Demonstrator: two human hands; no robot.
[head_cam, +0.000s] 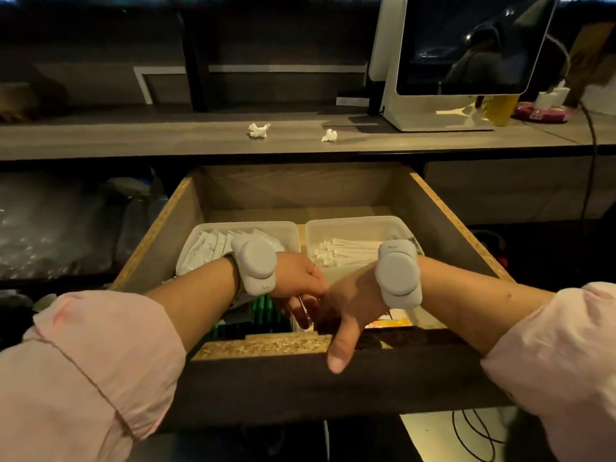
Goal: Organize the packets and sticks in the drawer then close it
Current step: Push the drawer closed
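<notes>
The wooden drawer [443, 215] stands pulled open below the counter. At its back a left plastic tray [246, 225] holds white packets [208, 250], and a right tray [353, 223] holds white paper-wrapped sticks [346, 251]. Green sticks [263, 311] lie in the drawer's front part, and something orange [390, 323] shows at the front right. My left hand [296, 281] and my right hand [346, 311] meet low in the front middle of the drawer, fingers curled together. What they hold is hidden. My right thumb hangs over the front edge.
Two crumpled white tissues [259, 130] [329, 136] lie on the counter [133, 138] above the drawer. A white screen terminal [466, 61] stands at the right, with a yellow cup [500, 110] beside it. A black cable [590, 168] hangs down the right side.
</notes>
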